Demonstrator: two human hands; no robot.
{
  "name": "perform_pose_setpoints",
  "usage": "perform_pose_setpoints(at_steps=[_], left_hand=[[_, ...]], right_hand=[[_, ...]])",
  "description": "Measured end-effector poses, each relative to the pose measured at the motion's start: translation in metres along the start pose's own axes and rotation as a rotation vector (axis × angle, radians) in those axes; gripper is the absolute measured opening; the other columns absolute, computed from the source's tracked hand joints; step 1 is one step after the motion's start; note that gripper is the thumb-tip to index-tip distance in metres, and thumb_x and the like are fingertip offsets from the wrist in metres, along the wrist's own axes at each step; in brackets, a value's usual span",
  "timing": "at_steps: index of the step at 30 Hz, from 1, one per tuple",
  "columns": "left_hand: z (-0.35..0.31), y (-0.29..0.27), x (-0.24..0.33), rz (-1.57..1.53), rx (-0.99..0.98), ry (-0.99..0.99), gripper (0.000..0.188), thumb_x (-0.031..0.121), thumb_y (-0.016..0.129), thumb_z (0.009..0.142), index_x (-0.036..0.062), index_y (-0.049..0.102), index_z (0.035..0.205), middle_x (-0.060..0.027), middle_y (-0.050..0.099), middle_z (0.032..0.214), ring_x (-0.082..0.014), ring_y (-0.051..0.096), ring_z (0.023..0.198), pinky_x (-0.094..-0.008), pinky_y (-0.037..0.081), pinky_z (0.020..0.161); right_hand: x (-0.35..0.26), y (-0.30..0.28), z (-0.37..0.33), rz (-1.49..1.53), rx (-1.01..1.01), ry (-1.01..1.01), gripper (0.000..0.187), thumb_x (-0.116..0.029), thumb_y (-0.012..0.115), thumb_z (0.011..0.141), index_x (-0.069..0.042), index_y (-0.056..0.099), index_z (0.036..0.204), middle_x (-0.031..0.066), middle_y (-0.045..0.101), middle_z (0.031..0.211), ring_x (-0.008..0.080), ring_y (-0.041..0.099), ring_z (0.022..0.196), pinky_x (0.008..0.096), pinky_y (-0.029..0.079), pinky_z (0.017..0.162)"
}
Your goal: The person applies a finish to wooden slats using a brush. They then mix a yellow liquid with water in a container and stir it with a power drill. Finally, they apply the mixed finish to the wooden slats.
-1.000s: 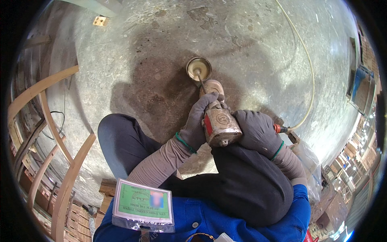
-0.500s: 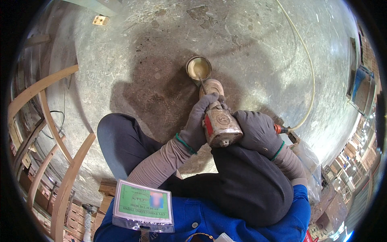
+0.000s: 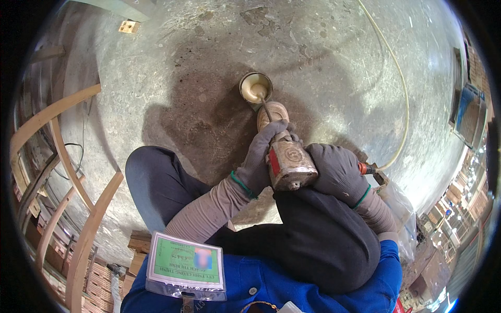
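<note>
A worn metal air drill (image 3: 291, 166) with a red patch on its side lies across my hands in front of my bent right knee. My left hand (image 3: 261, 156), in a grey glove, is closed round its front end. My gloved right hand (image 3: 336, 169) grips its right side, next to the orange hose coupling (image 3: 366, 168). From the drill's nose a thin rod (image 3: 266, 111) slants down into a small round can (image 3: 241, 88). Cream-coloured liquid (image 3: 253, 86) in the can dips round the rod. My brown shoe (image 3: 277, 112) is right beside the can.
A pale air hose (image 3: 406, 94) curves over the concrete floor (image 3: 209, 47) on the right. Curved wooden frame parts (image 3: 83, 245) stand at left. A small wood block (image 3: 129, 26) lies far left. A clear plastic bag (image 3: 402, 219) is beside my right arm.
The drill and both hands have shifted slightly to the right. The can sits a touch further left, and the liquid's surface has changed shape round the rod.
</note>
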State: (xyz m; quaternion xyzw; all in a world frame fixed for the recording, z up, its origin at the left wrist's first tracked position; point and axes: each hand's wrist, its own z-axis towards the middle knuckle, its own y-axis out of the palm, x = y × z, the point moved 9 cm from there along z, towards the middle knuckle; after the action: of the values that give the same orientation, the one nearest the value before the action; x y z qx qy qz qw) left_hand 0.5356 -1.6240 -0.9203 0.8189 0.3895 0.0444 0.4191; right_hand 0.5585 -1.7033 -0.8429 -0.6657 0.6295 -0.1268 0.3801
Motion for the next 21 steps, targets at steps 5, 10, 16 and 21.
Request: perform_pose_setpoints(at_steps=[5, 10, 16, 21], left_hand=[[0.003, 0.002, -0.001, -0.011, -0.005, -0.024, 0.029, 0.025, 0.061, 0.088, 0.0043, 0.050, 0.105, -0.0072, 0.055, 0.087, -0.0181, 0.059, 0.081, -0.0323, 0.054, 0.078], [0.002, 0.006, 0.002, 0.010, 0.012, -0.012, 0.030, 0.025, 0.062, 0.087, 0.0046, 0.050, 0.105, -0.0073, 0.055, 0.088, -0.0185, 0.060, 0.082, -0.0322, 0.054, 0.078], [0.000, 0.003, 0.009, 0.153, -0.089, 0.030, 0.038, 0.035, 0.045, 0.097, 0.0044, 0.051, 0.120, -0.0087, 0.057, 0.102, -0.0198, 0.060, 0.099, -0.0364, 0.052, 0.090], [-0.001, 0.006, 0.013, 0.078, 0.044, 0.045, 0.028, 0.027, 0.060, 0.088, 0.0052, 0.052, 0.104, -0.0078, 0.056, 0.089, -0.0189, 0.060, 0.083, -0.0325, 0.053, 0.079]], right_hand=[[0.001, -0.001, -0.001, -0.017, 0.031, 0.003, 0.040, -0.038, 0.064, 0.075, -0.005, 0.054, 0.094, 0.0125, 0.063, 0.079, 0.0290, 0.065, 0.071, 0.0402, 0.049, 0.059], [0.001, -0.003, -0.002, -0.039, 0.079, -0.017, 0.042, -0.041, 0.065, 0.075, -0.005, 0.054, 0.094, 0.0116, 0.062, 0.077, 0.0277, 0.065, 0.070, 0.0398, 0.049, 0.057], [-0.001, -0.005, 0.000, -0.045, 0.087, -0.014, 0.043, -0.041, 0.065, 0.075, -0.005, 0.054, 0.094, 0.0118, 0.062, 0.078, 0.0276, 0.064, 0.070, 0.0393, 0.048, 0.057], [0.003, -0.001, 0.003, 0.023, 0.065, 0.043, 0.040, -0.042, 0.067, 0.072, -0.009, 0.057, 0.093, 0.0116, 0.063, 0.081, 0.0313, 0.063, 0.075, 0.0424, 0.047, 0.064]])
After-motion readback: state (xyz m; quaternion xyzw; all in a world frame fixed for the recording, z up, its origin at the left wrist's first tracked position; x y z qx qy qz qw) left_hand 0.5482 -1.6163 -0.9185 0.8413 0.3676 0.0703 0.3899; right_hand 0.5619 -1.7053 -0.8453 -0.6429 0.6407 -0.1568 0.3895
